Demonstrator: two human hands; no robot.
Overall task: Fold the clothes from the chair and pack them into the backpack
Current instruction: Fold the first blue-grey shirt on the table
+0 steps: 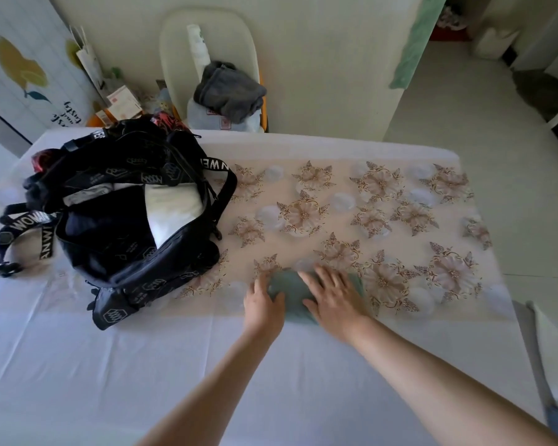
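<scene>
Right of the open backpack [126, 220], both hands press a folded green garment [292, 297] — left hand [263, 305] cupping its edge, right hand [334, 296] spread flat.

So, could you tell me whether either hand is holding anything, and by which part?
Both hands are on the folded green garment: the left hand at its left edge, the right hand flat on top. Neither lifts it.

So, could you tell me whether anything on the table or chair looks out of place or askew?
Nothing looks damaged or spilled. The black backpack lies open on the table with white clothing already inside, both hands press a green garment flat, and a grey garment sits crumpled on the chair, not yet folded.
</scene>
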